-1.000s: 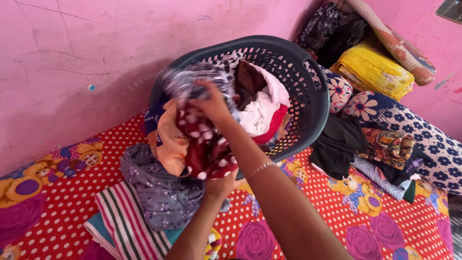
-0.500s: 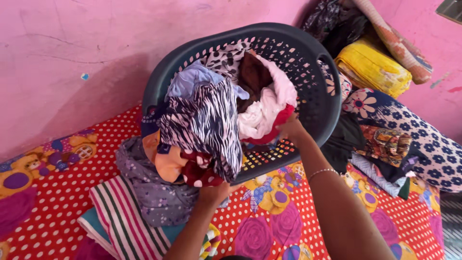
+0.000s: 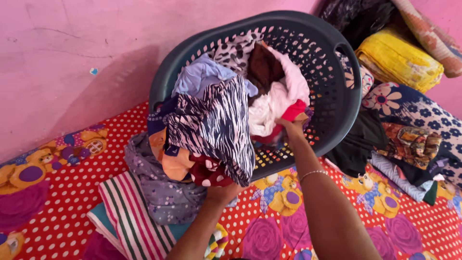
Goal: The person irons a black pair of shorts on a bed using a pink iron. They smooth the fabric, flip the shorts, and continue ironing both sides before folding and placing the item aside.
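Note:
A dark grey laundry basket (image 3: 346,72) lies tipped toward me against the pink wall, clothes spilling from it. My left hand (image 3: 222,192) grips the lower edge of a pile of clothes (image 3: 211,130) topped by a black-and-white zebra-print garment, with an orange piece and a red dotted piece beneath. My right hand (image 3: 291,129), a thin bracelet on its wrist, reaches into the basket and closes on white and red clothes (image 3: 276,108) near a brown garment (image 3: 264,67).
A grey floral garment (image 3: 159,188) and a striped cloth (image 3: 127,216) lie on the red dotted bedsheet (image 3: 62,192) below the pile. Folded clothes (image 3: 409,149) and a yellow bundle (image 3: 399,60) sit to the right. The pink wall (image 3: 72,62) is behind.
My right hand let the zebra-print pile drop over the basket's front rim, then moved right into the basket onto the white and red clothes. My left hand stayed under the pile.

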